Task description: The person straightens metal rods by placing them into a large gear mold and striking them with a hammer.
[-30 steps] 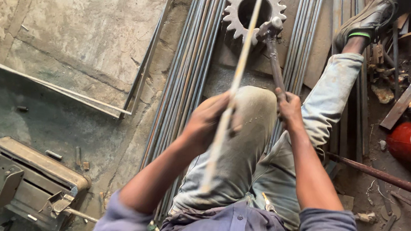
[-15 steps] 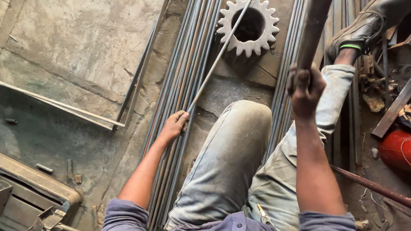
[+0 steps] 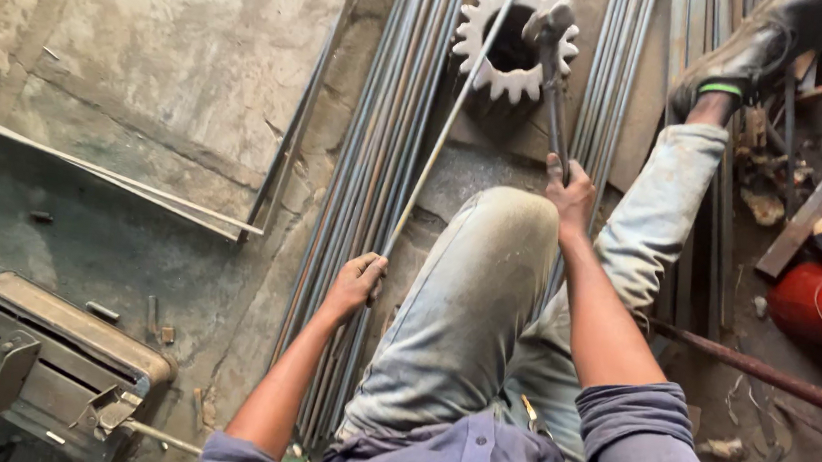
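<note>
From the head camera, I saw my left hand (image 3: 358, 282) low beside my left knee, its grip clenched around the near end of a thin rod (image 3: 446, 129). The rod ran up and away at a slant, crossing over the gear (image 3: 500, 67), a pale toothed wheel that lay flat on the floor ahead of my knees. My right hand (image 3: 573, 191) sat just past the right knee, its grip clenched on the handle of a wrench (image 3: 552, 79). The wrench reached forward so that its head lay at the gear's right rim, by the dark bore; I could not tell whether it bit onto anything there. A bundle of long steel bars (image 3: 376, 172) lay on the floor to the left of the gear, more bars to its right. My shoe (image 3: 755, 53) rested at the upper right, a red cylinder (image 3: 821, 306) lay at the right edge, and a metal box (image 3: 57, 358) sat at the lower left.
</note>
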